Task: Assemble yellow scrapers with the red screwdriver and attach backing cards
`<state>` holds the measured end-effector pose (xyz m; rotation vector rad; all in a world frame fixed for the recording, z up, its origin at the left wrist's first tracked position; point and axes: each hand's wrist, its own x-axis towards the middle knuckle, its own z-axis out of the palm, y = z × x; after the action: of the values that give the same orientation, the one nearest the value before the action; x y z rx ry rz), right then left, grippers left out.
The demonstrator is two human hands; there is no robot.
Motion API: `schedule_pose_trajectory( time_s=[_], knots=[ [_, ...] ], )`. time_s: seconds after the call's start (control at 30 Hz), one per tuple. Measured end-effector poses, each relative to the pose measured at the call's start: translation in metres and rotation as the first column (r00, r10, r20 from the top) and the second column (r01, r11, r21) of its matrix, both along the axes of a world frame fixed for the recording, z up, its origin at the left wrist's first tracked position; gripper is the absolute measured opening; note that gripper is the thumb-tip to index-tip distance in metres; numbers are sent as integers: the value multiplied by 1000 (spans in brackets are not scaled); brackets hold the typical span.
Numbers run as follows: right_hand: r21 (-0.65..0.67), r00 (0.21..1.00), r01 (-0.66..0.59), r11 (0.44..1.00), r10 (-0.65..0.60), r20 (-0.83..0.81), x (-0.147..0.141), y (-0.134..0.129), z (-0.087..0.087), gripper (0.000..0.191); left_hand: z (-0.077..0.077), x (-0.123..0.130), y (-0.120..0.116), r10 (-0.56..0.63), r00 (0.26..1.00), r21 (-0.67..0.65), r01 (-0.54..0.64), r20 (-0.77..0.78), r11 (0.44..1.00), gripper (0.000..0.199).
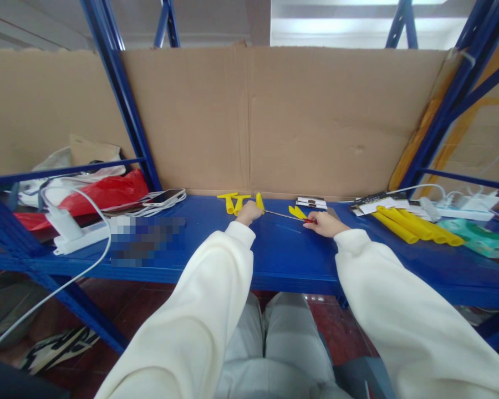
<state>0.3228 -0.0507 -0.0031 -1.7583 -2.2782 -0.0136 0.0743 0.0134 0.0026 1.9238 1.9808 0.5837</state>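
My left hand (249, 213) is closed around a yellow plastic piece (260, 201) that sticks up past the fingers. In my right hand (326, 224) is a screwdriver (286, 215) with a red handle and a long thin metal shaft. The shaft points left and its far end reaches the yellow piece; whether it goes inside cannot be made out. Left of my left hand stand two yellow T-shaped pieces (229, 203). Just behind my right hand lie small yellow parts (297, 212), close to the screwdriver's handle.
A black-and-white packet (311, 203) lies at the cardboard wall (316, 122). Rightward are several yellow tubes (416, 226), a green packet (482, 238) and a white power strip (461, 209). Leftward are a phone (165, 197), a red bag (108, 194) and a white cable (102, 249) hanging over the blue shelf's edge.
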Motion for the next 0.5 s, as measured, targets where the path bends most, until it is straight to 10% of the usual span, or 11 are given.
schedule_pose_trajectory(
  time_s=[0.5],
  knots=[
    [-52,1000,14,999,-14,-1,-4,-5,4,15,1,0,-1,4,1000,8,-4,11,1000,29]
  ],
)
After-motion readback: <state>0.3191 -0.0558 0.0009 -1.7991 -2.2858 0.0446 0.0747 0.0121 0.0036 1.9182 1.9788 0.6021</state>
